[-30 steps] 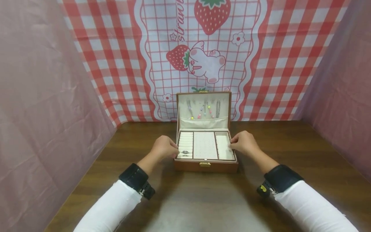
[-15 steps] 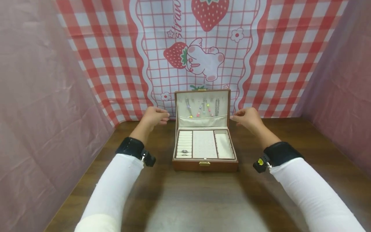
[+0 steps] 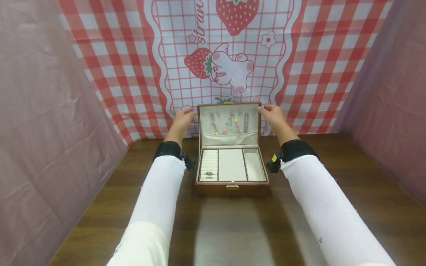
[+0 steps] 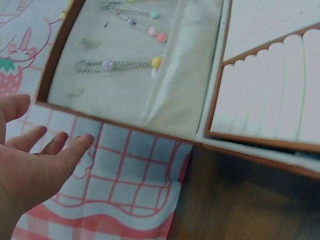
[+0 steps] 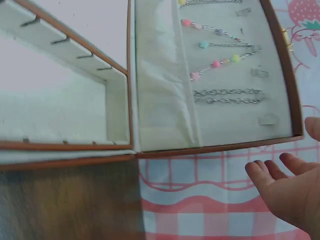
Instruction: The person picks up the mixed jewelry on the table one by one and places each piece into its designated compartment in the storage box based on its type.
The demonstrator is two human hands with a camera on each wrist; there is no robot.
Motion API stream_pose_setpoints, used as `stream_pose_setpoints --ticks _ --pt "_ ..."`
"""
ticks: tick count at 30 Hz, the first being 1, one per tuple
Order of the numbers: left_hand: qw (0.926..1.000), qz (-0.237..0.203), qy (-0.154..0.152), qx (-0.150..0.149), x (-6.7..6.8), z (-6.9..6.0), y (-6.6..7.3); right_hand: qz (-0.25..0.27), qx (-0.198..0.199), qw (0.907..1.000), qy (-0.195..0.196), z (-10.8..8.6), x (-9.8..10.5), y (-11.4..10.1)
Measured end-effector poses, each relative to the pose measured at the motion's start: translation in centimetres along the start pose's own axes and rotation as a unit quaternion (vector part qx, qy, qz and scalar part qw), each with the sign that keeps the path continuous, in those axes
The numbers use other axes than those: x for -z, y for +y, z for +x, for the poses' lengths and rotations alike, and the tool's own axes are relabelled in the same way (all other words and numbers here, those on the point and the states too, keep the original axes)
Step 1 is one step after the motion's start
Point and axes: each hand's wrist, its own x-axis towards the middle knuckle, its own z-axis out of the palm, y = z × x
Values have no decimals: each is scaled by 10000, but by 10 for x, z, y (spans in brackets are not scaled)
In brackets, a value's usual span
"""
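Observation:
A brown jewelry box [image 3: 216, 190] stands on the table with its lid [image 3: 229, 139] raised. Several chain and beaded necklaces [image 5: 229, 96] hang inside the lid, their lower ends in a cloth pocket [image 5: 162, 95]. Two rings [image 3: 209, 173] sit in the ring rolls [image 4: 275, 95] at the left of the tray. My left hand [image 3: 183, 121] is beside the lid's upper left corner; in the left wrist view its fingers are spread, apart from the edge. Level with it, my right hand [image 3: 273, 116] is by the upper right corner, fingers extended and holding nothing.
A strawberry-print checked cloth [image 3: 313, 74] hangs right behind the raised lid. Pink cloth walls [image 3: 43, 122] flank the brown wooden table [image 3: 126, 207] on both sides. A gold clasp [image 3: 232, 187] is on the box's front.
Both hands have left the sides of the tray, moved up and away from me, then closed in on the lid's upper corners. The box and lid stay where they were.

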Motion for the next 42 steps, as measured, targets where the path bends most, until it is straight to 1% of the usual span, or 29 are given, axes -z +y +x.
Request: stream_pose_setpoints --ticks 2,4,6,7,9,12,15,18,20,23,25,28,32,35,37,42 --pt "9996 149 -189 122 -5 0 -2 157 -59 9998 -75 2 -5 2" --pt "9988 313 -322 181 -9 -1 -4 395 -121 9991 -129 3 -8 4" --pt "9986 381 -352 115 -12 -2 -5 621 -148 9979 -111 3 -9 6" --pt "9987 389 -333 21 -13 -1 -5 700 -150 9974 -81 2 -8 6" --pt "9989 382 -258 -37 -14 -3 -4 871 -192 9960 2 0 -6 4" --pt "9998 139 -171 -20 -14 -7 -1 1145 -270 9929 174 -4 -1 1" --pt "9994 -316 -83 81 -12 -10 5 1414 -341 9886 383 -9 4 -2" --pt "9975 -696 -35 125 -9 -13 9 1673 -422 9839 461 -12 9 -4" --pt "9966 -805 -68 140 -7 -16 11 1712 -530 9828 438 -15 12 -4" --pt "9959 -884 -123 119 -4 -19 11 1651 -671 9837 262 -20 18 -5" --pt "9960 -884 -133 40 -2 -21 10 1645 -720 9837 125 -24 21 -5" --pt "9961 -872 -89 -74 1 -26 6 1811 -764 9805 -28 -31 23 -5" --pt "9943 -1039 -135 -189 7 -34 -2 2082 -683 9756 -143 -41 25 -3" --pt "9919 -1214 -246 -279 10 -39 -7 2316 -505 9712 -245 -50 27 -1" --pt "9916 -1206 -327 -347 12 -43 -11 2482 -376 9675 -308 -55 27 1" --pt "9922 -1009 -461 -574 15 -54 -23 2774 -10 9593 -531 -68 25 13"
